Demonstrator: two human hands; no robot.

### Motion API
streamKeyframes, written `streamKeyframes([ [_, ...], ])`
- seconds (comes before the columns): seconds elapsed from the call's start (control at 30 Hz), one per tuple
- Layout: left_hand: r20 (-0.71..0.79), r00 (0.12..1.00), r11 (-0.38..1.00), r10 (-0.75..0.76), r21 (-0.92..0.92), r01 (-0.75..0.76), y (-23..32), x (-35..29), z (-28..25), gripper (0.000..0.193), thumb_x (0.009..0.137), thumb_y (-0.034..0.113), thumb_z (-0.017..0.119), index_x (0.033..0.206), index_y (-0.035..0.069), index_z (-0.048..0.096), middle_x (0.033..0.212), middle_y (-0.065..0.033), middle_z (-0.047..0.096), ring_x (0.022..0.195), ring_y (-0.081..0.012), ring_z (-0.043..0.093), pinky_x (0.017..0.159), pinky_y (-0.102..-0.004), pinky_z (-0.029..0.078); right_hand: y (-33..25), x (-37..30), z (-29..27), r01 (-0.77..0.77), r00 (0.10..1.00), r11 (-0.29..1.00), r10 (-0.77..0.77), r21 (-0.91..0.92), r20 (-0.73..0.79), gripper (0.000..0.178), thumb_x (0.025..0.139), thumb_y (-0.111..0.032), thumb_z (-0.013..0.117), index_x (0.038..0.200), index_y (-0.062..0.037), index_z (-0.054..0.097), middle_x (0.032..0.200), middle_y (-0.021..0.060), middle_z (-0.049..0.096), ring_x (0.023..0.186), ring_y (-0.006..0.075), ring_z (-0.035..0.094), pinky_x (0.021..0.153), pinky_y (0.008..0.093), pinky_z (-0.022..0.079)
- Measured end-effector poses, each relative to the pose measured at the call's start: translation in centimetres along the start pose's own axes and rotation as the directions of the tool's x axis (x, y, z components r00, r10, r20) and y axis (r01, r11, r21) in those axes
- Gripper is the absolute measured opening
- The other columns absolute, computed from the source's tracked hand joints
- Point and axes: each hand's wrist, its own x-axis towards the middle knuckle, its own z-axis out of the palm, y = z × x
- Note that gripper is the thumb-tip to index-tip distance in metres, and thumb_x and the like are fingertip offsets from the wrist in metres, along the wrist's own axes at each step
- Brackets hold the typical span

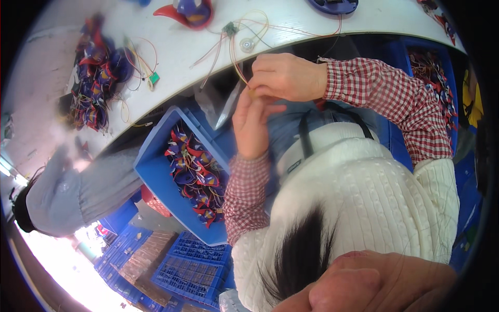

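At the table's front edge, my left hand (251,127) and my right hand (286,77) meet, fingers closed on the end of thin wires (239,72). A small yellowish bit shows between the fingertips; its exact shape is hidden. Those wires run up to a small dark green circuit board (230,29) lying on the white table. A clear round disc (247,45) sits beside the board. Reddish wires lead from there toward a round purple part (335,4) at the far edge of view. A red and purple plastic piece (193,11) lies to the left.
A heap of red and purple parts with wires (93,78) covers the table's left. Below the table, a blue bin (156,151) holds many such parts; another blue bin (400,57) stands at right. A co-worker in grey (99,182) sits at left. Blue crates (187,270) are on the floor.
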Motion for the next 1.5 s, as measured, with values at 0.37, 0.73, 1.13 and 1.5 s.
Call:
streamKeyframes([
  [0.37,-0.066,0.996,0.987,-0.057,0.149,0.066,-0.3,0.7,-1.5,0.035,0.095,0.011,0.042,0.127,-0.003,0.042,0.105,-0.0205,0.06,0.084,-0.0242,0.063,0.069,-0.0286,0.053,9.5,6.8,-1.6,-0.33,0.944,0.944,0.33,0.003,0.002,0.021,0.076,-0.025,0.06,0.082,-0.0066,0.067,0.105,0.013,0.058,0.096,0.0319,0.049,0.085,0.0443,0.039],
  [0.73,-0.1,0.994,0.991,-0.046,0.119,0.058,-0.8,0.7,-2.3,0.034,0.095,0.012,0.042,0.125,-0.003,0.043,0.104,-0.0204,0.06,0.083,-0.024,0.063,0.068,-0.0285,0.053,9.8,10.3,-2.3,-0.373,0.748,0.896,0.445,-0.243,0.493,0.028,0.08,-0.027,0.059,0.098,-0.0061,0.064,0.099,0.013,0.059,0.095,0.0347,0.048,0.083,0.0501,0.04],
  [1.13,-0.078,0.995,0.997,-0.066,0.025,0.068,-0.5,1.2,-1.9,0.032,0.096,0.012,0.042,0.123,-0.004,0.044,0.104,-0.0213,0.06,0.083,-0.0246,0.064,0.067,-0.0273,0.054,4.5,3.7,-2.0,-0.011,0.999,0.825,0.029,-0.565,0.022,0.017,0.079,-0.018,0.066,0.091,-0.0072,0.06,0.093,0.0067,0.053,0.09,0.0223,0.052,0.081,0.028,0.046],
  [1.5,-0.103,0.994,0.994,-0.033,0.103,0.043,-0.3,1.5,-1.6,0.029,0.097,0.017,0.048,0.116,-0.004,0.053,0.093,-0.0131,0.062,0.073,-0.0154,0.062,0.061,-0.0204,0.05,2.7,2.1,-3.2,-0.294,0.955,0.955,0.291,-0.042,-0.064,0.015,0.084,-0.009,0.063,0.099,-0.0056,0.062,0.092,0.0065,0.059,0.079,0.0163,0.056,0.072,0.0237,0.049],
])
